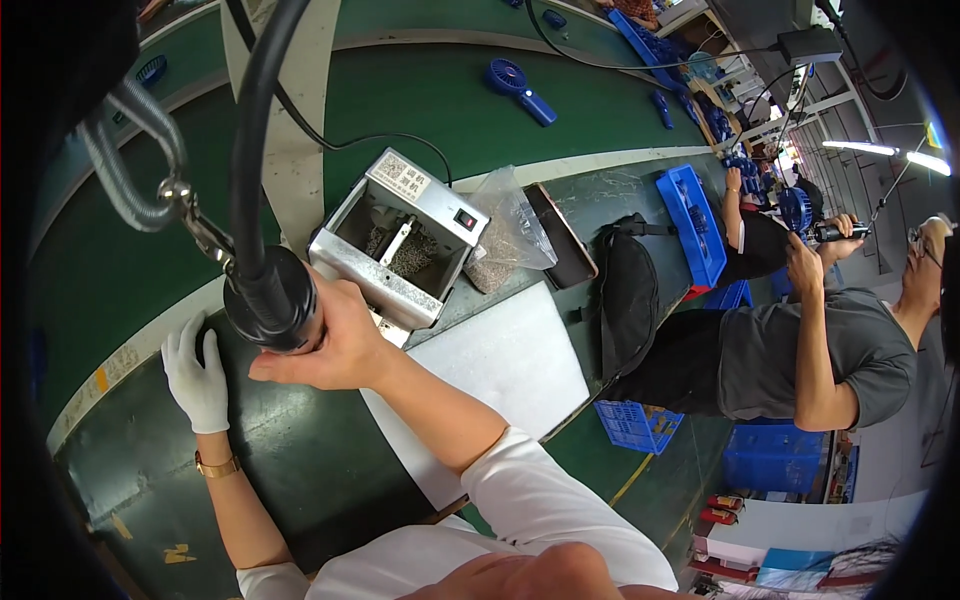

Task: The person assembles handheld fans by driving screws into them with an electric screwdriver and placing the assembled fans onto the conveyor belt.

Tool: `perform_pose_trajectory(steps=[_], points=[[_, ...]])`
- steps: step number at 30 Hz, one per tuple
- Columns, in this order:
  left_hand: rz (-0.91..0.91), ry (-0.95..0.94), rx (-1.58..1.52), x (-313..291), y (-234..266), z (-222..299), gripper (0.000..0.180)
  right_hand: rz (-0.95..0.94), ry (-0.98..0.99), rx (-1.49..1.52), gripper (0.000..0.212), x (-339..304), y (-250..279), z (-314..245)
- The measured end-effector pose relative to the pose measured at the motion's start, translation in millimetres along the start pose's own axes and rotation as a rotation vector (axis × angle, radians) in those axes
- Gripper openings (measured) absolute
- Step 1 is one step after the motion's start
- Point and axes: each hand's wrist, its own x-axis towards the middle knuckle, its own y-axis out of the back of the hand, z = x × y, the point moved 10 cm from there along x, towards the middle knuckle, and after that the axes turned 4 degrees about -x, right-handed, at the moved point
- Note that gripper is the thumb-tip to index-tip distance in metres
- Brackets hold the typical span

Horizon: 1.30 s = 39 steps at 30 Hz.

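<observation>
My right hand [340, 340] is bare and wrapped round a black electric screwdriver [265, 312], which hangs by a metal clip from a coiled spring [135, 165]. The tool's lower end is hidden from this angle. My left hand [195, 378], in a white glove, rests on the dark green worktop [320, 460] beside the belt's edge, fingers stretched out and holding nothing. Just beyond my right hand stands a metal screw feeder [400, 240] with an open top and many small screws inside.
A clear bag of screws [495, 250], a dark tray [560, 240] and a white foam sheet [510, 350] lie right of the feeder. A blue handheld fan [520, 90] lies on the green conveyor [430, 100]. To the right are a black bag [628, 300], a blue bin [690, 225] and co-workers.
</observation>
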Motion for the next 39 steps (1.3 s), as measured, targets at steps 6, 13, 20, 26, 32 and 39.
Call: perform_pose_trajectory(steps=[6, 13, 20, 26, 32, 39], points=[[-0.01, 0.016, -0.025, 2, 0, 2, 0.022, 0.025, -0.012, 0.066, 0.06, 1, 1, 3], [-0.004, 0.005, -0.038, 1, 0, 1, 0.021, 0.039, -0.002, 0.074, 0.06, 1, 1, 4], [-0.007, 0.025, -0.049, 1, -3, -1, 0.02, 0.016, -0.047, 0.067, 0.048, 0, 3, 5], [-0.024, 0.014, -0.064, 0, -5, -1, 0.021, 0.019, -0.041, 0.045, 0.05, 1, 4, 3], [-0.019, -0.018, -0.038, 0, -4, 2, 0.023, 0.006, -0.069, 0.083, 0.053, 1, 0, 7], [-0.046, -0.017, -0.031, 0, -8, 2, 0.024, 0.014, -0.083, 0.082, 0.053, 0, 3, 5]])
